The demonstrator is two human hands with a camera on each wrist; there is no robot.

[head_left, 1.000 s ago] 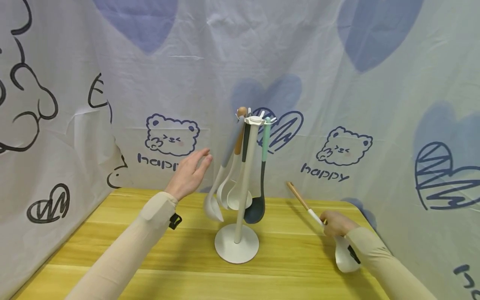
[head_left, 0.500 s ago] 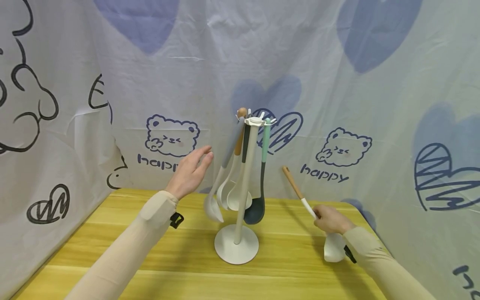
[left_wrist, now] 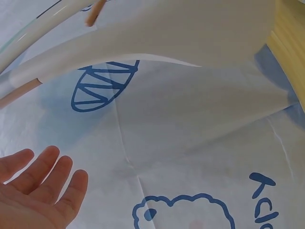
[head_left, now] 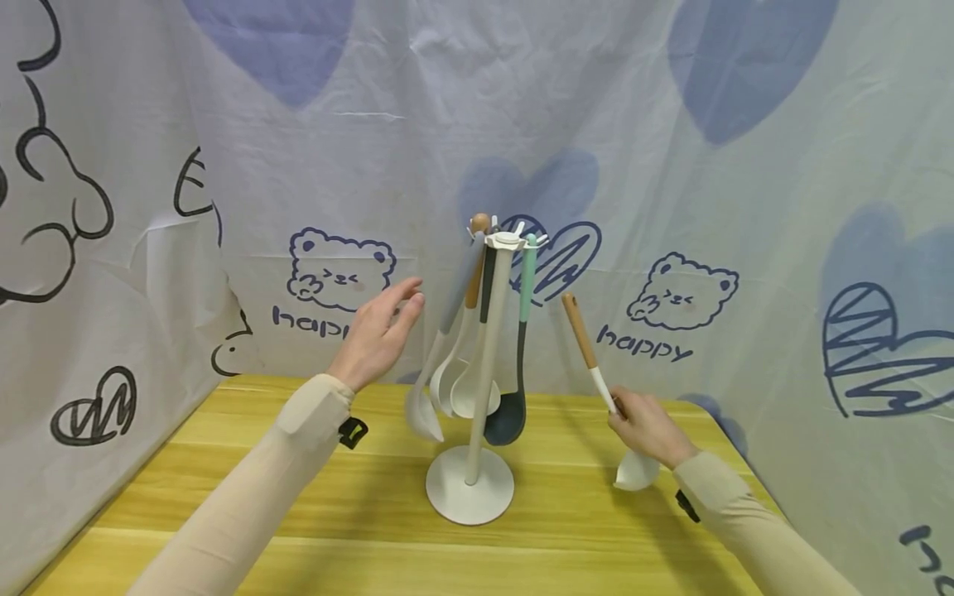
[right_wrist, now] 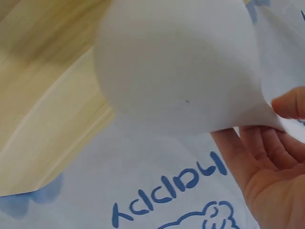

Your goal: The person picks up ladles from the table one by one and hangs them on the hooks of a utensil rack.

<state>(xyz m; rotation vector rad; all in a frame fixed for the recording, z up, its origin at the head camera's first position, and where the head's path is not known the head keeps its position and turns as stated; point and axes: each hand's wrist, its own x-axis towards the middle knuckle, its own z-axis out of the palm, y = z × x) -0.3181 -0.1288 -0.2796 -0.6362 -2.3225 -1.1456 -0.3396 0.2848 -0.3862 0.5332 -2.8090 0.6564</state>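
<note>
My right hand (head_left: 647,424) grips a white ladle with a wooden handle (head_left: 580,331) by its neck, to the right of the stand. The handle points up and away from me. The ladle's white bowl (right_wrist: 176,67) hangs below the hand, close over the table in the head view, and fills much of the right wrist view. My left hand (head_left: 378,335) hovers left of the stand, fingers extended and holding nothing. In the left wrist view its fingers (left_wrist: 62,183) are spread below a hanging white utensil (left_wrist: 167,38).
A white utensil stand (head_left: 469,488) with a round base is mid-table. From its hooks hang a grey-handled ladle (head_left: 425,414), a dark ladle with a mint handle (head_left: 507,418) and other white utensils. Printed cloth (head_left: 417,124) surrounds the wooden table (head_left: 358,497).
My right hand has moved left with the ladle, lifting it and swinging its handle more upright. The left hand has risen slightly beside the stand.
</note>
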